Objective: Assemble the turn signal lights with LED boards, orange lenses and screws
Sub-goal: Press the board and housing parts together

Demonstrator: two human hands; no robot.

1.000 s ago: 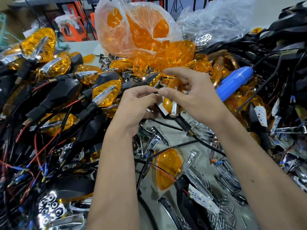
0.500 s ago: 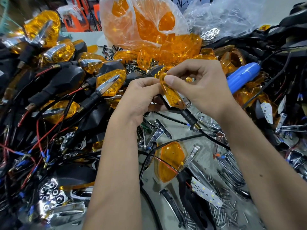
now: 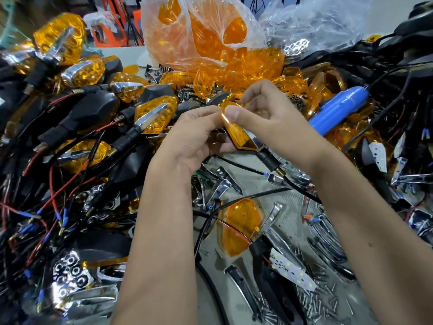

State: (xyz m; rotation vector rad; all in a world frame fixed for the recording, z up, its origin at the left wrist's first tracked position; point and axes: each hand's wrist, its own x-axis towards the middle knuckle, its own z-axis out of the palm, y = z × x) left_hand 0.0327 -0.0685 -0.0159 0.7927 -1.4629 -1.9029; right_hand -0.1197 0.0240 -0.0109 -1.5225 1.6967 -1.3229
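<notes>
A grey tabletop (image 3: 288, 207) fills the frame, bare only in a patch at lower centre and crowded with parts everywhere else. At centre frame both hands meet over one turn signal light (image 3: 239, 134). The left hand (image 3: 194, 134) curls round its left side from below, fingers tucked beneath the housing. The right hand (image 3: 269, 123) pinches the top end of its orange lens between thumb and forefinger; each grip is thus closed upon the light. The lens faces upward and tilts down toward lower right, where the black stem (image 3: 269, 159) projects past the right wrist and trails a black wire.

Open room is scarce. Directly below the hands lies a loose orange lens (image 3: 239, 226), crossed by a thin red wire, with chrome trim pieces (image 3: 225, 186) just above it. A white LED board (image 3: 293, 272) lies at lower right of centre, and a scatter of small screws (image 3: 314, 306) lies near it toward the bottom edge. A heap of finished lights (image 3: 154, 118) with black stems and red and black leads fills the whole left side. Black housings (image 3: 398, 73) and cables are piled along the right edge.

At top centre a clear plastic bag (image 3: 206, 31) stands open, holding orange lenses, with more spilled from its mouth onto the pile behind the hands. A second clear bag (image 3: 316, 24) at upper right holds chrome reflectors. A blue electric screwdriver (image 3: 337, 109) lies on the lens pile just right of the right hand, apart from it.
</notes>
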